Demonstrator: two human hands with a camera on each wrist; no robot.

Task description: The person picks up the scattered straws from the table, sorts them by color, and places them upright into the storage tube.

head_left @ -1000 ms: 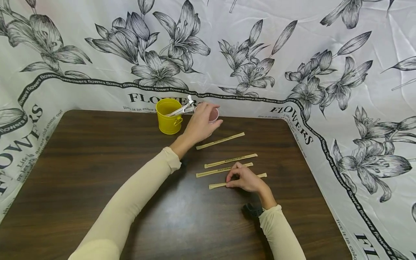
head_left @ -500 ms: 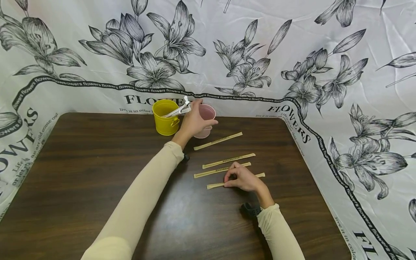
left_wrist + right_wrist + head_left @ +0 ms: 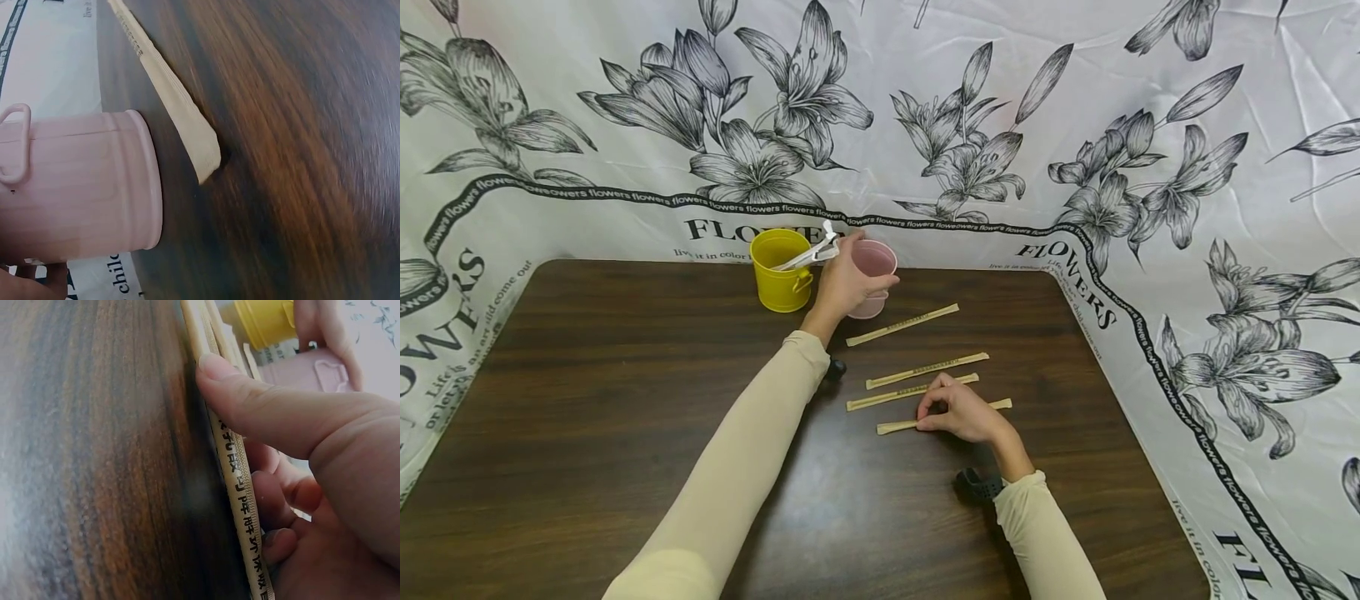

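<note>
My left hand (image 3: pixel 844 283) grips a small pink bucket (image 3: pixel 868 306) near the back of the table, thumb on its near side. Its pink wall and looped handle fill the left of the left wrist view, with fingertips (image 3: pixel 37 284) below. Down in front, my right hand (image 3: pixel 962 414) pinches a paper-wrapped straw (image 3: pixel 895 427) around its middle, which the fingers cover in the head view. Dark printed characters run along that wrapper (image 3: pixel 240 494) in the right wrist view, thumb lying on it, close over the tabletop.
Three more wrapped straws lie spaced apart: a far one (image 3: pixel 902 325), a middle one (image 3: pixel 927 371) and a near one (image 3: pixel 880 400). Left of the pink bucket stands a yellow bucket (image 3: pixel 778 287) holding white slender items (image 3: pixel 808 254). A flower-printed cloth (image 3: pixel 962 167) rises behind the dark wooden table (image 3: pixel 625 417).
My left hand and the pink bucket have shifted a little left, nearer the yellow bucket, and more of the pink bucket shows. The right hand keeps its pinch on the straw.
</note>
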